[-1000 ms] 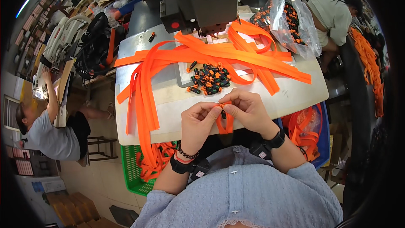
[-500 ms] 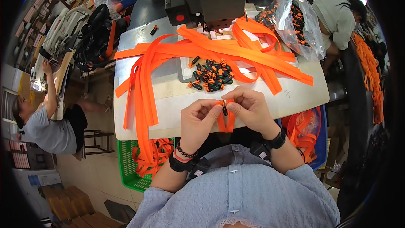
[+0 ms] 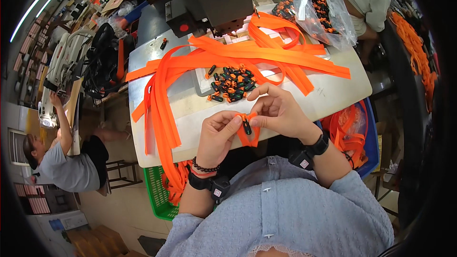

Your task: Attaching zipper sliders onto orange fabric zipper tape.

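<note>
Close to the table's front edge, a short orange zipper tape [image 3: 242, 138] hangs in a loop between my hands. A black zipper slider with an orange part [image 3: 246, 127] sits at its top. My left hand [image 3: 216, 135] pinches the tape's left side between thumb and curled fingers. On the other side, my right hand [image 3: 282, 114] grips the tape with thumb and forefinger, other fingers bent above. Just beyond my hands lies a pile of black-and-orange zipper sliders [image 3: 232, 84]. Long orange zipper tapes [image 3: 281, 56] cross behind it, several drooping over the left front edge.
A dark machine head [image 3: 214, 0] stands over the table's far side. Right of it lies a clear bag of sliders [image 3: 328, 14]. Below the table are a green basket [image 3: 156, 195] and a blue bin [image 3: 373, 138] with orange tapes. People sit at far left and upper right.
The slider now hangs more plainly in view on the tape, and my right fingers have lifted and spread somewhat. The whole view has shifted and tilted slightly.
</note>
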Available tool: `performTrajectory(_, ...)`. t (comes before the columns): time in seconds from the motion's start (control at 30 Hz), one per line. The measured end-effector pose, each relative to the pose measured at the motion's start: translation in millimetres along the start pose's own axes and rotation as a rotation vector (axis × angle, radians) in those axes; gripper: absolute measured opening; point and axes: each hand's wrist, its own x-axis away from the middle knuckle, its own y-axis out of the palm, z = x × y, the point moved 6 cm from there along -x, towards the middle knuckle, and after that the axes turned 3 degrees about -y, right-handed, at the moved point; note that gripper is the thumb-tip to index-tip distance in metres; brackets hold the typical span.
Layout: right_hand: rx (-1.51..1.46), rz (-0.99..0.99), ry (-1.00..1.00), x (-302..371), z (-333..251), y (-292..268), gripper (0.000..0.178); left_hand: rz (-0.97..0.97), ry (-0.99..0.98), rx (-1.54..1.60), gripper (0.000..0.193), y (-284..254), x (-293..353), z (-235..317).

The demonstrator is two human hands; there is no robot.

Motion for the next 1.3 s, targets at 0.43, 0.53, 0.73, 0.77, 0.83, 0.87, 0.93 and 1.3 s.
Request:
performTrajectory(0.43, 0.079, -0.020, 0.034, 5, -3, -1, 0.041, -0.017, 0.032, -0.081, 0.013, 1, 0, -1)
performTrajectory(0.53, 0.102, -0.036, 0.054, 6, -3, -1, 0.040, -0.022, 0.033, -0.126, 0.013, 4, 0, 0)
performTrajectory(0.73, 0.193, -0.078, 0.083, 9, -10, 0, 0.038, -0.009, 0.012, -0.301, 0.013, 5, 0, 0)
performTrajectory(0.77, 0.188, -0.065, 0.060, 8, -8, -1, 0.038, -0.017, 0.002, -0.291, 0.013, 4, 0, 0)
performTrajectory(0.83, 0.170, -0.038, 0.023, 9, -8, -2, 0.037, -0.034, -0.014, -0.270, 0.013, 3, -1, -1)
performTrajectory(0.87, 0.153, -0.024, 0.010, 9, -7, 0, 0.035, -0.034, -0.008, -0.273, 0.014, 4, -1, -1)
performTrajectory(0.93, 0.119, -0.026, -0.030, 11, -4, 1, 0.031, -0.033, 0.002, -0.275, 0.015, 4, 0, 0)
performTrajectory(1.3, 0.119, -0.007, -0.136, 13, 1, 4, 0.019, 0.037, 0.084, -0.286, 0.019, 5, 3, 1)
